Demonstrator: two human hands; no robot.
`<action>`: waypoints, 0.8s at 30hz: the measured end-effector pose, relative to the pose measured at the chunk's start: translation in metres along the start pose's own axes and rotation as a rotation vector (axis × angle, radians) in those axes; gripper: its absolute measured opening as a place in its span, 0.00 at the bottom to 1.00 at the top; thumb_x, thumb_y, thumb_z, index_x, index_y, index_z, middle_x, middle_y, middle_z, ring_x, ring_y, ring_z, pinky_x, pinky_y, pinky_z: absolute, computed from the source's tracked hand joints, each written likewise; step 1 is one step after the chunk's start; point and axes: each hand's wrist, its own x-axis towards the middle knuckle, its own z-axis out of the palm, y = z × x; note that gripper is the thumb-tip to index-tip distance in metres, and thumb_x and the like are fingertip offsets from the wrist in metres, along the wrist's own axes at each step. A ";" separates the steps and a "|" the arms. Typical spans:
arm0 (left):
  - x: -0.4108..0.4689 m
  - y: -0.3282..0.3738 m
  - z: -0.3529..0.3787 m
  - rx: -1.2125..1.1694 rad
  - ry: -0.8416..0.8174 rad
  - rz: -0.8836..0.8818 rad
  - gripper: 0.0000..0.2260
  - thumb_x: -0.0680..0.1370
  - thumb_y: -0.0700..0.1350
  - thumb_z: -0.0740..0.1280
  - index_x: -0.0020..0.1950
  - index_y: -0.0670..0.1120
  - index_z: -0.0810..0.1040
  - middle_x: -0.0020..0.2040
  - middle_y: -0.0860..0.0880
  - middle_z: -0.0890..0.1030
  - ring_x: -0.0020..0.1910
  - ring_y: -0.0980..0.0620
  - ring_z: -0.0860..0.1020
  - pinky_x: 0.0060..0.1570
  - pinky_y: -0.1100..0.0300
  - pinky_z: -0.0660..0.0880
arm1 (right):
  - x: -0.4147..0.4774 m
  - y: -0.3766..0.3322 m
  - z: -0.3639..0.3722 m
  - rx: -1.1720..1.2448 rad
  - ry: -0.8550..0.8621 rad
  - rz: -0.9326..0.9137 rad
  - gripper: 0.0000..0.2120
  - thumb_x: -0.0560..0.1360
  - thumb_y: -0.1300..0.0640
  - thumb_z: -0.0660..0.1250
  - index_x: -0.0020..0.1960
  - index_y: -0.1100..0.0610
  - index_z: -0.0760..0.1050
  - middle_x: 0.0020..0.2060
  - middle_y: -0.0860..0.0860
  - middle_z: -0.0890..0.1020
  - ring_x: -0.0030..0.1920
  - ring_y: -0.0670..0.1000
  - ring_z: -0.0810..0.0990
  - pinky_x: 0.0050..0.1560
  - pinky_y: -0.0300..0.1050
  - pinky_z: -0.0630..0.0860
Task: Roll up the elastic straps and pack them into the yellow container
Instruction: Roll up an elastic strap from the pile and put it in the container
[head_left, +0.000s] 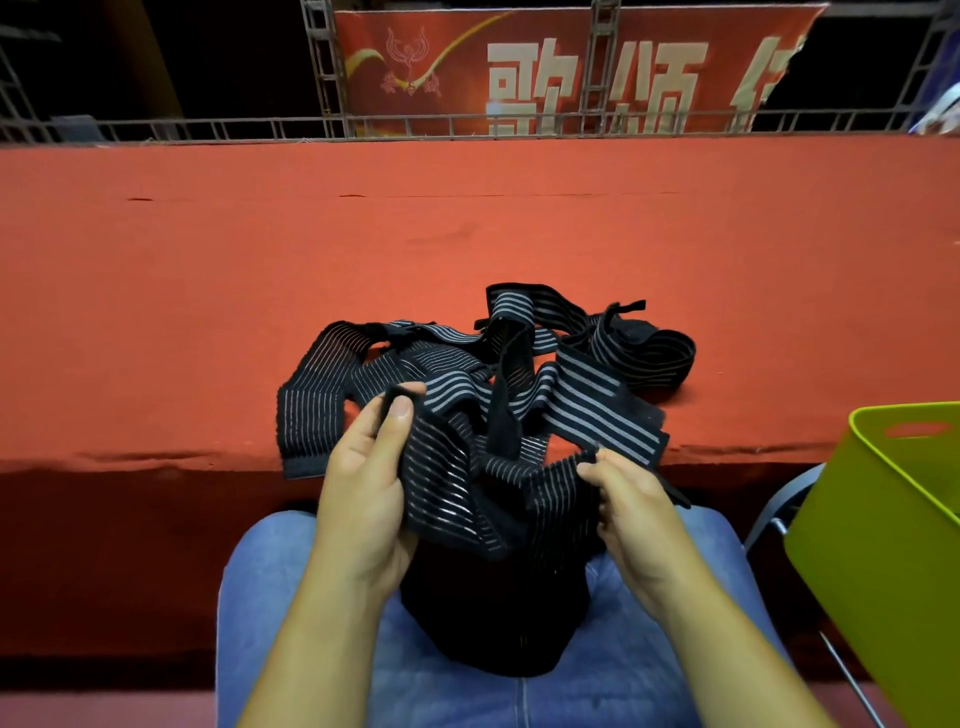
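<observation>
Near centre: tangled elastic straps (519, 374) cover the near edge of the red carpeted ledge (182, 270) — obstruction.
Left and far: bare carpet, open passage.
Near right: yellow container (878, 561), tilted — its opening is unobstructed.
Far edge: metal railing (415, 127) bounds reach.

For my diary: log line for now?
left hand: grips strap | right hand: pinches strap | pile: red table | yellow container: right side

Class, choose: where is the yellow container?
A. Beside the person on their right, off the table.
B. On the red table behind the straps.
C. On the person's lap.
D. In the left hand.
A: the yellow container stands at the right edge, beyond the right hand and off the red table; that hand and the left hand both grip an elastic strap.
</observation>
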 end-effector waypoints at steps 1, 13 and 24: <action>0.001 0.000 0.001 0.024 0.001 -0.011 0.12 0.83 0.45 0.64 0.50 0.52 0.87 0.49 0.45 0.87 0.47 0.51 0.85 0.50 0.55 0.83 | -0.001 -0.001 0.000 -0.005 -0.004 -0.015 0.11 0.78 0.58 0.67 0.38 0.49 0.72 0.40 0.56 0.74 0.43 0.53 0.72 0.44 0.48 0.70; -0.007 -0.015 0.023 0.146 -0.157 -0.195 0.05 0.84 0.34 0.60 0.58 0.38 0.74 0.40 0.46 0.84 0.36 0.52 0.82 0.37 0.64 0.79 | -0.009 -0.004 0.013 0.125 -0.331 0.026 0.28 0.64 0.53 0.71 0.63 0.62 0.83 0.62 0.66 0.83 0.62 0.59 0.80 0.69 0.57 0.71; -0.007 -0.019 0.016 0.471 -0.098 0.012 0.05 0.81 0.40 0.71 0.51 0.49 0.85 0.46 0.56 0.88 0.46 0.62 0.83 0.48 0.69 0.76 | -0.015 -0.013 0.027 0.127 -0.163 -0.112 0.08 0.75 0.57 0.70 0.49 0.61 0.82 0.47 0.60 0.84 0.50 0.57 0.80 0.55 0.53 0.76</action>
